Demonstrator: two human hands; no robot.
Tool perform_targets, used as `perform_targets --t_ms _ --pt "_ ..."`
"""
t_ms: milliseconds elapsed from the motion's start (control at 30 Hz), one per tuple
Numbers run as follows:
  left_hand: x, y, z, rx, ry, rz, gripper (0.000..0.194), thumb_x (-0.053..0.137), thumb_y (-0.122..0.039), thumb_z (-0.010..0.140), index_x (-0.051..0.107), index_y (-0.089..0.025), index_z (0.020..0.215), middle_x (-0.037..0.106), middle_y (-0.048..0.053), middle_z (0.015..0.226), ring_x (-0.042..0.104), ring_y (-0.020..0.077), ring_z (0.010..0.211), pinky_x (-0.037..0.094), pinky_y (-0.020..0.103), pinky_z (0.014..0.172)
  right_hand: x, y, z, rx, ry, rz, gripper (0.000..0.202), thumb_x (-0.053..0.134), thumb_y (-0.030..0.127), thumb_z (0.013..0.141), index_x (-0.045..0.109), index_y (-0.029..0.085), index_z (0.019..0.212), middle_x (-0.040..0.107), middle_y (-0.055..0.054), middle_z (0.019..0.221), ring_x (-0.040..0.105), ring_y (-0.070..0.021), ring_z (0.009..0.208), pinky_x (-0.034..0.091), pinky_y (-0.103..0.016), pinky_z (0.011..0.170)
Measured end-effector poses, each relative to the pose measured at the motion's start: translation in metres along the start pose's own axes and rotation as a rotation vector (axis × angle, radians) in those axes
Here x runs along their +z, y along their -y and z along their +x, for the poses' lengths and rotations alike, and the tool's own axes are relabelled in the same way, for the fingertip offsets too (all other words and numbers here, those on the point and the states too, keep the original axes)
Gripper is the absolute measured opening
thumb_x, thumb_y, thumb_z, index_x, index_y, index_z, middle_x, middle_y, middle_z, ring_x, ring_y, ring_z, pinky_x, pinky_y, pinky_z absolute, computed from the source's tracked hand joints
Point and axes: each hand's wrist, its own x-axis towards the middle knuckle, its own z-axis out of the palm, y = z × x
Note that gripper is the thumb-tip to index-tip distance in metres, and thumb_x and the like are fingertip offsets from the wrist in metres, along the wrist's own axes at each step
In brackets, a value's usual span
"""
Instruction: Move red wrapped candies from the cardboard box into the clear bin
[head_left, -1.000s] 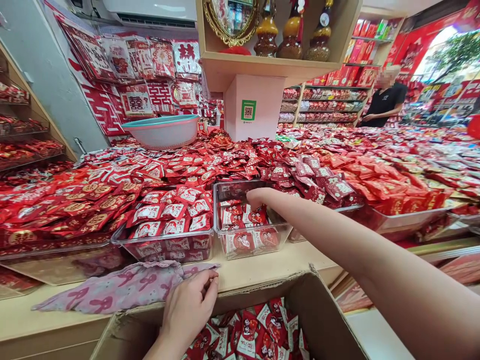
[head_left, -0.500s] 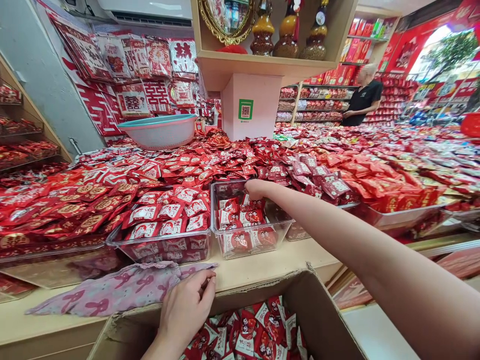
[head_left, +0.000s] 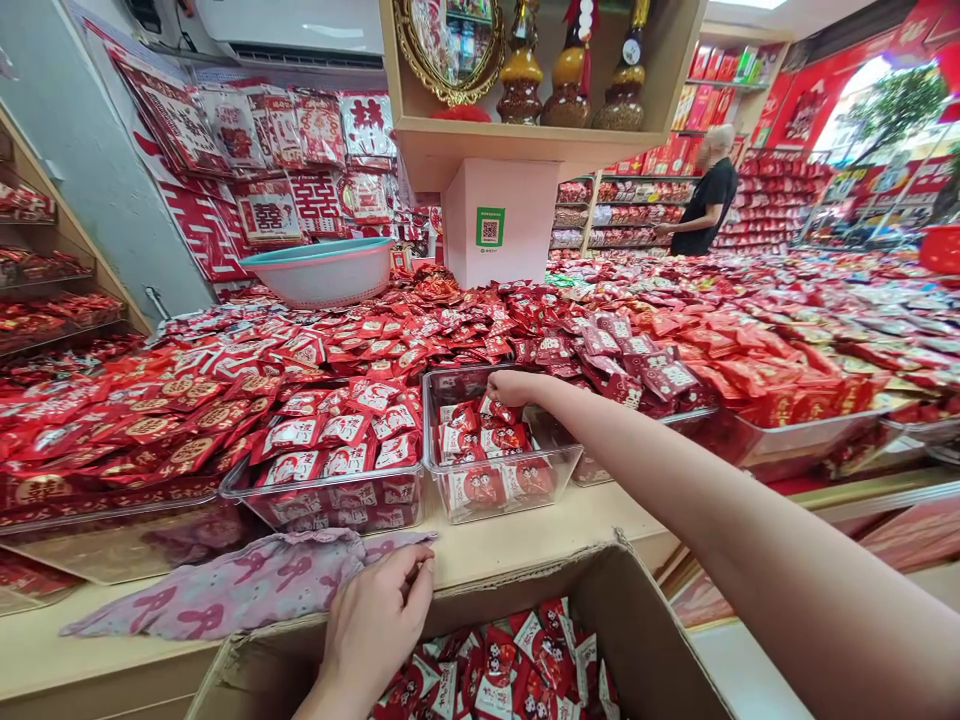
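My right hand (head_left: 513,389) reaches into a clear plastic bin (head_left: 504,503), fingers closed on a small red and white packet at the back of the rows. Several like packets (head_left: 480,484) lie in the bin's left and front parts. My left hand (head_left: 386,605) rests on the near counter edge, at the rim of a cardboard box (head_left: 634,612); its fingers are curled and what they hold, if anything, is hidden. Loose red and white packets (head_left: 499,665) fill the bottom of the box.
A pink patterned cloth (head_left: 247,590) lies on the counter left of my left hand. Full bins (head_left: 322,508) of red packets flank the open bin. Behind are a blue and pink basin (head_left: 319,275) and a pillar (head_left: 517,215). A person (head_left: 701,205) stands at the back right.
The view has shifted slightly. My right hand stays at the back of the bin, and my left hand has hardly moved. The person at the back has turned and moved a little left.
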Motion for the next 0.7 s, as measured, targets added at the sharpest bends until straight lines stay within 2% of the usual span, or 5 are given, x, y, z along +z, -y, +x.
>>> perform_targets --t_ms 100,200,300,467,700 --pt "-0.001 -0.002 0.000 0.006 0.007 0.011 0.026 0.037 -0.034 0.079 0.060 -0.028 0.088 0.068 -0.002 0.082 0.061 0.0169 0.074 0.039 0.026 0.060 0.010 -0.007 0.007 -0.024 0.049 0.050 0.023 0.046 0.024 0.078 0.063 0.011 0.085 0.064 -0.008 0.084 0.055 -0.0130 0.069 0.036 -0.020 0.055" --pt "-0.004 -0.006 0.000 -0.010 0.005 0.036 0.024 0.038 -0.032 0.077 0.060 -0.028 0.086 0.068 -0.003 0.080 0.061 0.0160 0.072 0.039 0.025 0.059 0.018 -0.011 0.013 -0.022 0.098 0.143 0.026 0.054 0.032 0.072 0.062 0.013 0.088 0.064 -0.004 0.084 0.055 -0.0112 0.068 0.036 -0.017 0.052" --pt "-0.006 -0.010 0.001 -0.034 -0.006 0.052 0.023 0.039 -0.030 0.076 0.061 -0.029 0.084 0.068 -0.004 0.079 0.062 0.0151 0.070 0.040 0.023 0.058 0.020 -0.007 0.015 0.019 0.090 0.178 0.030 0.059 0.024 0.065 0.061 0.014 0.093 0.063 -0.004 0.089 0.055 -0.0123 0.071 0.036 -0.017 0.052" --pt "-0.005 -0.010 0.001 -0.021 -0.006 0.056 0.023 0.039 -0.032 0.076 0.061 -0.028 0.084 0.068 -0.004 0.079 0.062 0.0158 0.070 0.041 0.024 0.058 0.016 -0.001 0.012 0.051 0.023 0.127 0.036 0.055 0.006 0.061 0.057 0.011 0.097 0.061 -0.009 0.095 0.055 -0.0157 0.079 0.038 -0.018 0.056" --pt "-0.002 -0.007 0.001 -0.023 -0.005 0.101 0.024 0.038 -0.032 0.077 0.060 -0.029 0.084 0.068 -0.005 0.082 0.062 0.0166 0.074 0.042 0.026 0.060 0.015 -0.004 0.006 0.012 0.058 0.104 0.042 0.050 0.001 0.062 0.054 0.014 0.102 0.061 -0.005 0.095 0.055 -0.0117 0.075 0.038 -0.016 0.054"
